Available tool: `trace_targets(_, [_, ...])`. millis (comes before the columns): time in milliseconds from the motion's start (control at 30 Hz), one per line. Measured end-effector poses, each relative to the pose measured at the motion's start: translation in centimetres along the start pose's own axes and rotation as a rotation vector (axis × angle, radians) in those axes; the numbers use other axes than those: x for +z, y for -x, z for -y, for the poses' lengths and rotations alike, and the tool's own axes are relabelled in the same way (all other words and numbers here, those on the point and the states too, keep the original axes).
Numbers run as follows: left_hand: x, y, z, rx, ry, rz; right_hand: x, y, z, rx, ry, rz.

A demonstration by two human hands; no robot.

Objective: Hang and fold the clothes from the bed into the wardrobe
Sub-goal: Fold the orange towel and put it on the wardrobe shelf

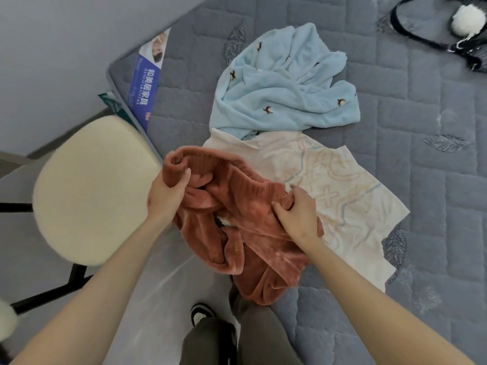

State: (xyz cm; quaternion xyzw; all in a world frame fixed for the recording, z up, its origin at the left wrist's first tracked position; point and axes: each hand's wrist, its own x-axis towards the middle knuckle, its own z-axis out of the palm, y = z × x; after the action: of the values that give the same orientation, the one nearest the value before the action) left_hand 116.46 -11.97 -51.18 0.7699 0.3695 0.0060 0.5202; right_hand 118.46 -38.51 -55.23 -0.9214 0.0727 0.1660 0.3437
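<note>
A rust-brown fleece garment [250, 233] lies bunched at the near edge of the grey quilted mattress [421, 180], part of it drooping over the side. My left hand [166, 196] grips its ribbed edge at the upper left. My right hand [295, 214] clutches a fold of the same garment on its right side. Under it and to the right lies a cream printed garment [342, 201], spread flat. Beyond that sits a crumpled light-blue fleece garment [282, 85] with small dark bird motifs. The wardrobe is out of view.
A cream cushioned stool [89, 188] on black legs stands close to the left of the bed. A black bag with a white pompom [466, 22] lies at the far right of the mattress. A blue label [145, 85] marks the mattress corner. My legs and a shoe [203, 314] are below.
</note>
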Motion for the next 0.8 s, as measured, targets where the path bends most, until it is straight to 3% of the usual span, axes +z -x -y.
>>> trace_targets(100, [-3.5,0.8,-0.5,-0.095,0.106,-0.100,-1.5,0.8,2.9,-0.037,-0.155,0.037])
trace_targets(267, [-10.4,3.9,-1.6,-0.120,0.143,-0.227,-3.0,2.3,8.3,-0.214,0.134,0.615])
trace_targets(367, [-14.6,7.2,-1.4,-0.120,0.177,-0.284,-2.1,5.0,11.3,-0.303,0.203,0.807])
trace_targets(467, [-18.7,11.5,0.1,-0.128,0.206,-0.354,-0.5,8.2,14.0,-0.408,0.223,0.659])
trace_targets(600, [-23.1,18.6,3.6,-0.140,0.283,-0.450,0.5,13.1,18.2,-0.422,-0.095,0.409])
trace_targets(800, [-29.4,30.7,9.1,-0.184,0.392,-0.651,1.7,22.8,23.8,-0.727,-0.114,0.490])
